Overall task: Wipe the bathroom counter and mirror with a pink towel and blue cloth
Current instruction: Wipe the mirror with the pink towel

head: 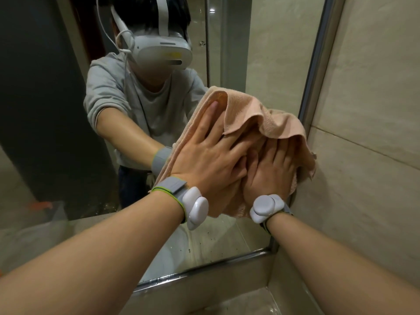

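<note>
A metal-framed mirror (56, 110) meets a beige tiled wall (375, 110) at right. The pink towel (245, 110), rumpled, lies against the glass near that edge, its top flopped over. Left hand (204, 160) and right hand (270, 171) press it flat, fingers spread, not gripping.

Both my bare forearms reach forward and up, side by side. My left hand (204, 155) is pressed flat, palm forward, fingers spread and pointing up and to the right, its index finger stretched highest. My right hand (270, 169) lies flat just beside it, fingers up, their tips hidden from me. The left fingers cross over the right hand's thumb side, so the two touch. Neither hand is curled into a grip. Each wrist wears a grey strap with a white rounded pod.
</note>
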